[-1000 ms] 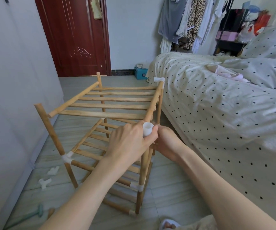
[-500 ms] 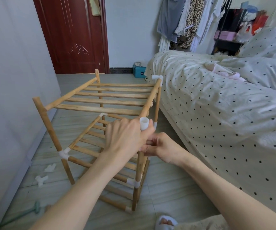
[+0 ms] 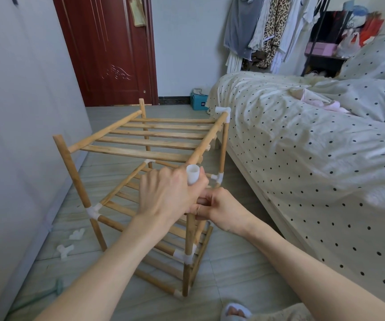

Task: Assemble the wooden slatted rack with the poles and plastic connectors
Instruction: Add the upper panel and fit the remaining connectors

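Observation:
The wooden slatted rack (image 3: 154, 147) stands on the floor with three slatted tiers joined by white plastic connectors. At its near right corner my left hand (image 3: 166, 193) grips a white plastic connector (image 3: 192, 174) that sits at the top of the near right pole (image 3: 189, 237), its open socket facing up. My right hand (image 3: 219, 209) grips that same pole just below my left hand. The near left pole (image 3: 67, 165) and far left pole (image 3: 142, 107) have bare tops. The far right corner carries a white connector (image 3: 223, 111).
Two loose white connectors (image 3: 71, 242) lie on the floor near the grey wall at left, with a green tool (image 3: 57, 289) nearer me. A bed with a dotted cover (image 3: 302, 158) runs along the right, close to the rack. My slippered foot (image 3: 235, 311) is below.
My right hand has slid down from beside the connector onto the pole below my left hand. The view has shifted slightly; my left hand keeps hold of the connector.

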`<state>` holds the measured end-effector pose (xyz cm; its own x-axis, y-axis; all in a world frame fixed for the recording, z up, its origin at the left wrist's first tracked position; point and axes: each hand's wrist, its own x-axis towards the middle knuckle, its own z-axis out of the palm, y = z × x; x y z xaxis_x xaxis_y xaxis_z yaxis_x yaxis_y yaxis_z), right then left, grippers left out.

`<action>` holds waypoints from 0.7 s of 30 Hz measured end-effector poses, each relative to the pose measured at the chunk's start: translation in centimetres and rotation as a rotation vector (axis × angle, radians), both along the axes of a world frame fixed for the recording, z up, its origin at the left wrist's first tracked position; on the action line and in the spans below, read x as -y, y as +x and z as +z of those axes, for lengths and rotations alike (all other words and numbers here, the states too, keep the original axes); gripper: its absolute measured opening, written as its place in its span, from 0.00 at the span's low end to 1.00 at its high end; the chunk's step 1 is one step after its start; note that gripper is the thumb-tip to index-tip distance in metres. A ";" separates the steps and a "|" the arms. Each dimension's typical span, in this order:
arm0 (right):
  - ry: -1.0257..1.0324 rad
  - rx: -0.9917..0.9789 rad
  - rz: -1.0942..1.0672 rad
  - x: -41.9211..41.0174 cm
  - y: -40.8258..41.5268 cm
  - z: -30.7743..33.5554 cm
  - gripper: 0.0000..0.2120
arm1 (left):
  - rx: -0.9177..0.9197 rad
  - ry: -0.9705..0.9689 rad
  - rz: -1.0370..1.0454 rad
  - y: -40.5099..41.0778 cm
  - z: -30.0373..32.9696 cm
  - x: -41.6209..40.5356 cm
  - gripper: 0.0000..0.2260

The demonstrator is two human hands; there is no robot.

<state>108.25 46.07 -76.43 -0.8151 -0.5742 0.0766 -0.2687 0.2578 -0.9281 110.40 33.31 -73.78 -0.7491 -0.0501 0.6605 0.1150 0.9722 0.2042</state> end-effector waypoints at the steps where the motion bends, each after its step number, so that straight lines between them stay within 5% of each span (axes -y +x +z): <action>1: -0.003 0.000 0.003 0.0 0.0 0.1 0.07 | 0.010 0.008 0.027 0.1 0.0 -0.3 0.24; 9: -0.013 -0.001 -0.008 0.1 0.0 -0.2 0.06 | -0.063 -0.055 0.126 0.7 0.3 -0.4 0.26; 14: -0.028 0.034 -0.005 0.3 0.2 -0.3 0.05 | -0.038 -0.051 -0.032 0.8 0.1 0.8 0.25; 17: -0.037 0.055 0.008 0.4 0.2 -0.2 0.04 | -0.060 0.216 -0.080 1.3 3.2 1.1 0.25; 19: -0.049 0.061 -0.006 0.3 -0.1 0.0 0.06 | -0.083 0.591 -0.070 0.6 5.8 1.6 0.25; 21: -0.047 0.072 0.000 0.5 0.2 0.0 0.06 | 0.097 0.981 -0.073 -0.1 6.1 3.3 0.25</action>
